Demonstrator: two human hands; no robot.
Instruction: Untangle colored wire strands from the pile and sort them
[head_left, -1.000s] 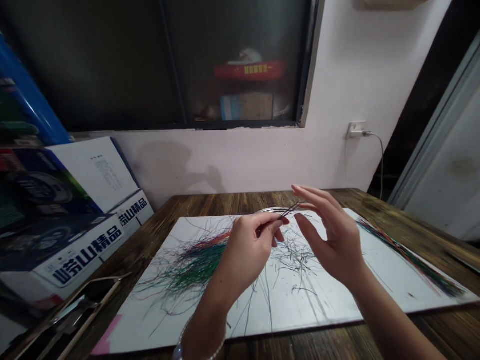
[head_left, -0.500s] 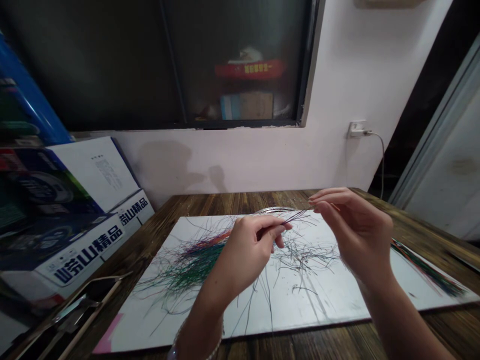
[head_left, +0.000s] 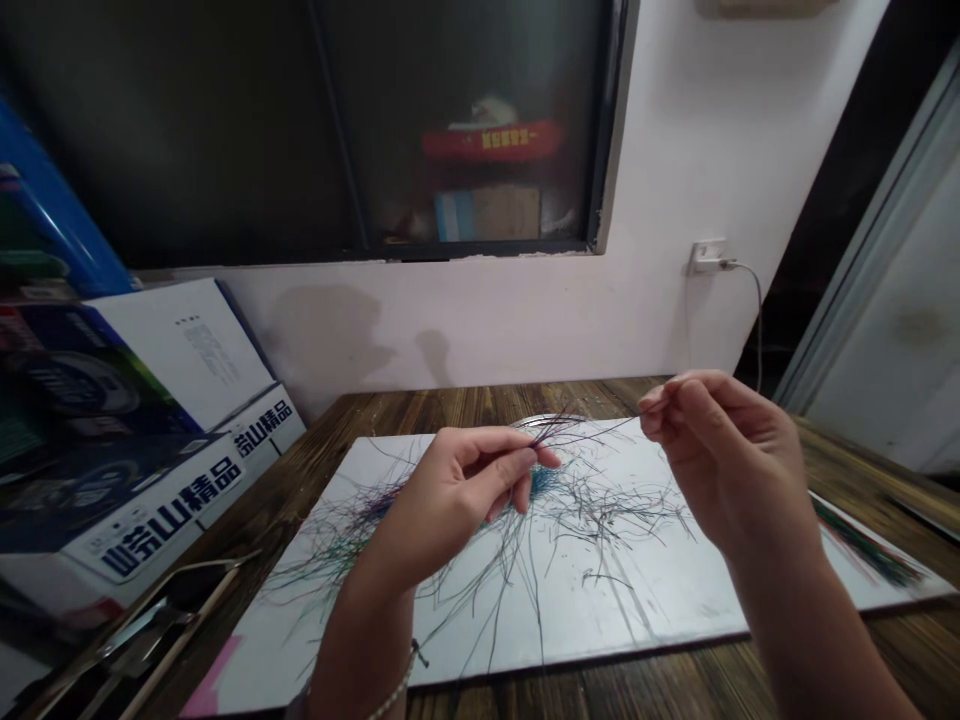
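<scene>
My left hand [head_left: 480, 475] pinches a small bunch of thin dark wires [head_left: 553, 428] between thumb and forefinger, their ends fanning out to the right. Further right, the closed fingertips of my right hand [head_left: 724, 445] grip a single thin wire [head_left: 619, 424], which stretches back toward the bunch. Both hands are raised over a white board [head_left: 592, 630]. Beneath and behind my left hand lies a tangled pile of green, blue and purple wires [head_left: 345, 535], partly hidden by my forearm. Short dark wire pieces [head_left: 607, 510] are scattered on the board between the hands.
A neater bundle of coloured wires [head_left: 874, 550] rests at the board's right end. Behind the board sits a round metal rim [head_left: 544, 421] on the wooden table [head_left: 405, 407]. Boxes [head_left: 180, 500] stand at the left, near a tray with metal tools [head_left: 146, 630].
My hands have drawn apart, the left moving left and the right slightly right. A single wire now spans toward my right fingertips, and the bunch's ends are more spread.
</scene>
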